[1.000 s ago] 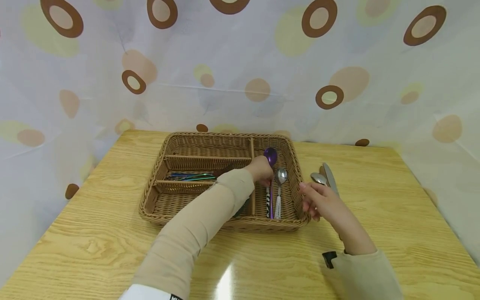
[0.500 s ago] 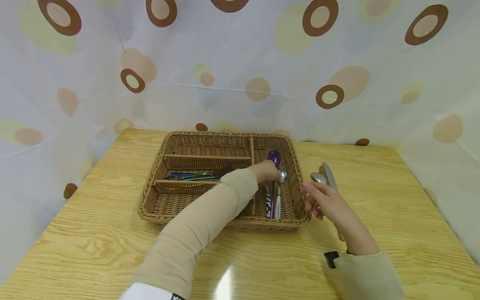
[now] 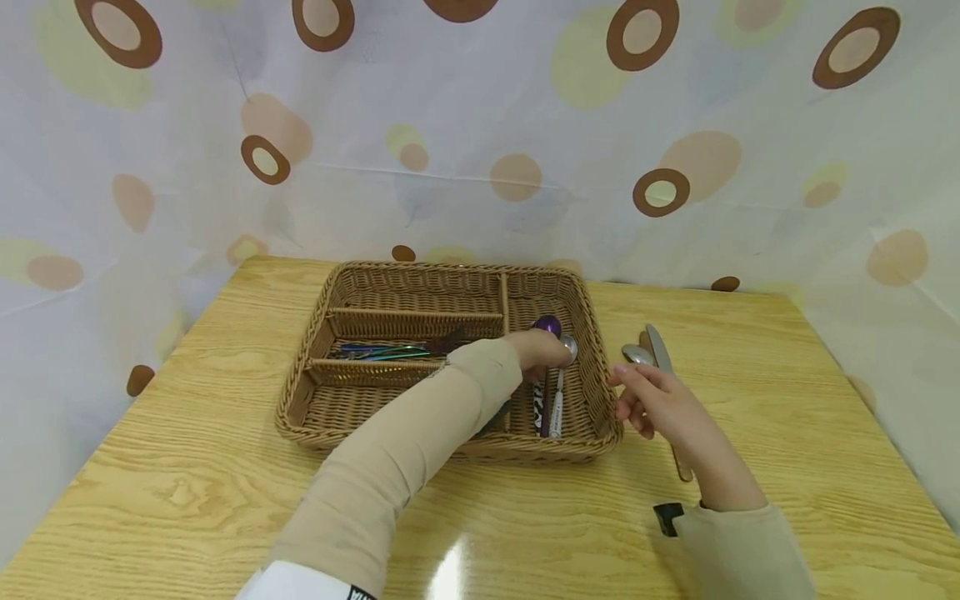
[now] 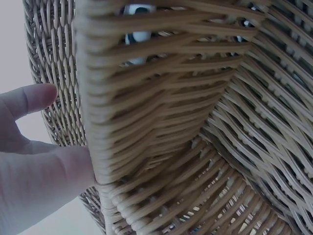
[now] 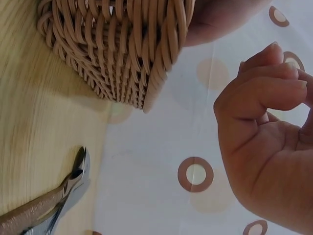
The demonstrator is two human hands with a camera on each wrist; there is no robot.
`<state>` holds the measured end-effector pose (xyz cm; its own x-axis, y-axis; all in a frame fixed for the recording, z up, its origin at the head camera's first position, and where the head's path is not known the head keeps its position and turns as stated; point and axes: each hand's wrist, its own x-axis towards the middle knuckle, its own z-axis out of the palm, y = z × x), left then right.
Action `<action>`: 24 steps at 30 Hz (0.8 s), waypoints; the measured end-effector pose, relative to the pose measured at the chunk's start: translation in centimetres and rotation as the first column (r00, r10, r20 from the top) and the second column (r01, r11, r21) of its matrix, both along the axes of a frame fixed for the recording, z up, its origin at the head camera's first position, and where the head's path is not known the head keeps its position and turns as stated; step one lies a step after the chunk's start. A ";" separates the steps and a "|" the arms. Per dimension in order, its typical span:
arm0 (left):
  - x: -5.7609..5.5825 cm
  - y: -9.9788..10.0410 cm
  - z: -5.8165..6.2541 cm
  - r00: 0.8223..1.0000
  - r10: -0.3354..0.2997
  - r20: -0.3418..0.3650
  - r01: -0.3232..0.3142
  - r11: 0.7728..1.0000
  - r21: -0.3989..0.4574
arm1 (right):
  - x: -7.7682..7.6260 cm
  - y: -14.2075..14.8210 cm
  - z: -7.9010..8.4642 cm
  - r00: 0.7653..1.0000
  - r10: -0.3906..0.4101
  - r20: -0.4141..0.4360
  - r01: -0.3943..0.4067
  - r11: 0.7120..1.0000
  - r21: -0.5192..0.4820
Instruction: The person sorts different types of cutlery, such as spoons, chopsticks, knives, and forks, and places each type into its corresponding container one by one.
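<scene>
Over the right compartment of the wicker basket (image 3: 465,448), my left hand (image 3: 543,350) reaches down among the spoons. Its thumb (image 4: 68,169) and a finger (image 4: 36,97) stand apart past the wicker divider, with nothing visible between them; the other fingers are hidden. Beside the hand show a purple spoon (image 3: 548,323) and a silver spoon (image 3: 569,346) with a white handle (image 3: 557,414). A black-and-white patterned handle (image 3: 537,408) lies left of them. My right hand (image 3: 660,408), fingers loosely bent and holding nothing, hovers just outside the basket's right rim.
On the table (image 3: 187,467), right of the basket, lie a silver knife (image 3: 659,346) and another spoon (image 3: 636,354), partly behind my right hand. Blue and green cutlery (image 3: 386,353) fills part of the middle left compartment. A patterned cloth (image 3: 450,125) hangs behind.
My left hand has shifted right, from beside the purple spoon to over the silver spoon's neck. The purple spoon's bowl has slid nearer and slightly right. My right hand has moved slightly right.
</scene>
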<state>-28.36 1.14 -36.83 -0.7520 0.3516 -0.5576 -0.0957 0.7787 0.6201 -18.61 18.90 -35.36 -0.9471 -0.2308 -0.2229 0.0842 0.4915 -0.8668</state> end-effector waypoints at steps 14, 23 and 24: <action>0.1 -2.6 2.7 0.975 0.214 -0.060 -0.195 0.953 0.234 | -1.0 8.7 -1.1 0.995 -0.058 -0.077 0.089 0.873 0.479; 0.2 -3.5 2.6 0.959 0.280 -0.033 -0.263 0.931 0.253 | -1.2 10.5 -4.8 0.997 0.005 0.071 -0.048 0.773 0.632; 0.3 -3.5 2.6 0.960 0.277 -0.033 -0.261 0.933 0.249 | -1.2 10.5 -5.0 0.998 0.009 0.063 -0.047 0.767 0.640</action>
